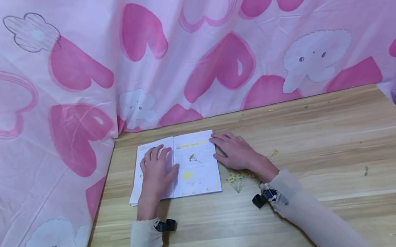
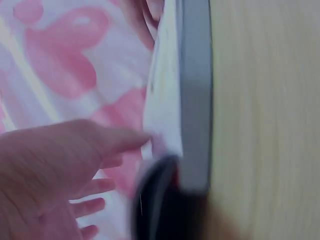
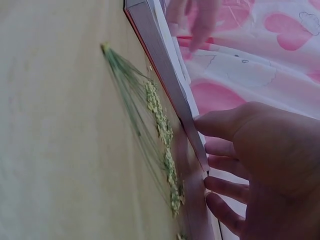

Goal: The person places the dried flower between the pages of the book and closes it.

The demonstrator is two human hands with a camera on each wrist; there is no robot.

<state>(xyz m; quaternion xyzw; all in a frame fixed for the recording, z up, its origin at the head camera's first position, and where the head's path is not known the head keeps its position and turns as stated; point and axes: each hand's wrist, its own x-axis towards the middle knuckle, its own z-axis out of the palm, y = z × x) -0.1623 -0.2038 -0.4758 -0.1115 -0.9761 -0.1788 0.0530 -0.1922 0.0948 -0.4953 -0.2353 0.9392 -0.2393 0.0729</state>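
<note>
An open book (image 1: 206,183) lies on the wooden table, with yellow print and a small dried flower sprig (image 1: 192,158) on its right page. My left hand (image 1: 157,170) is over the left page, fingers spread and slightly bent, thumb toward the middle fold. At the right edge of the book is my right hand (image 1: 237,151), thumb and fingertips touching the page edge with the fingers loosely bent. In the right wrist view, the right thumb (image 3: 217,122) meets the edge of the page block (image 3: 167,75). Neither hand visibly grips anything.
A bunch of dried yellow flowers (image 3: 162,125) with thin green stems lies on the table beside the book, close to my right wrist. Small plant bits (image 1: 366,169) are scattered on the tabletop (image 1: 345,212). A pink heart-patterned cloth (image 1: 176,76) hangs behind and at the left.
</note>
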